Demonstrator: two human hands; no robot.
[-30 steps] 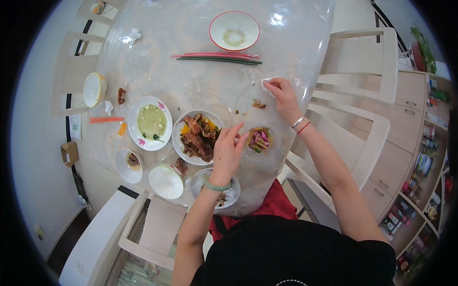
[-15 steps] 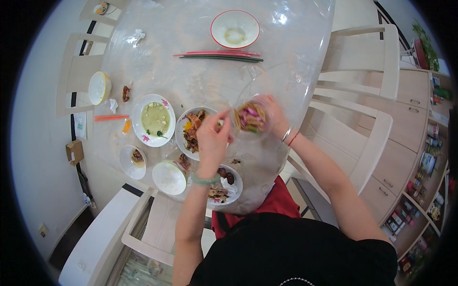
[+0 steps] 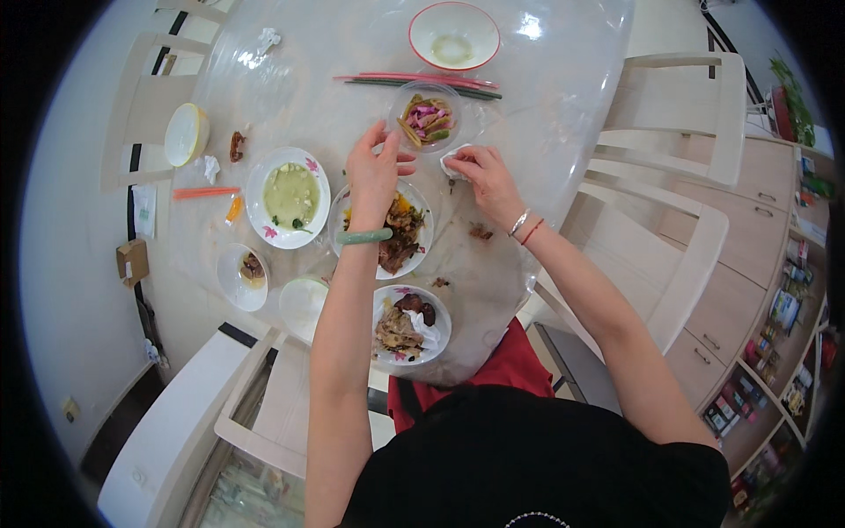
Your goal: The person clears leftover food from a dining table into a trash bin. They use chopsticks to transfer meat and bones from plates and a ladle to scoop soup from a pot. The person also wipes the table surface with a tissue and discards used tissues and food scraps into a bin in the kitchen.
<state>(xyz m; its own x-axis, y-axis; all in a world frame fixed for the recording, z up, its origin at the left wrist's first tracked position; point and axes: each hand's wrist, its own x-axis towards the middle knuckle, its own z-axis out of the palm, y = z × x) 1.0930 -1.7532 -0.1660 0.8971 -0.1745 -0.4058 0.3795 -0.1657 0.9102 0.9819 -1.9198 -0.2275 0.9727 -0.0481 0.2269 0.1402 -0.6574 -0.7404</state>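
Note:
My left hand (image 3: 373, 172) is open, its fingers spread above the plate of meat and vegetables (image 3: 405, 231). Just beyond those fingers stands a clear round bowl (image 3: 457, 113) of pink and olive-green pieces, beside the chopsticks. Whether the fingertips touch its side I cannot tell. On the right, my right hand (image 3: 487, 180) is closed on a white crumpled tissue (image 3: 452, 162) at the tabletop. Dark food scraps (image 3: 481, 231) lie below that hand. A plate with bones, dark pieces and a tissue (image 3: 387, 352) sits closest to me.
Pale green soup fills a flowered plate (image 3: 290, 195) on the left. Around it are a small bowl (image 3: 231, 280), a yellow-rimmed bowl (image 3: 186, 135) and orange chopsticks (image 3: 206, 193). Pink and dark green chopsticks (image 3: 361, 81) lie near a red-rimmed bowl (image 3: 431, 35). Chairs (image 3: 678, 114) flank the table.
The clear bowl has gone from my right hand to the table near the chopsticks. My right hand has taken hold of a tissue. My left hand has moved farther from me and opened.

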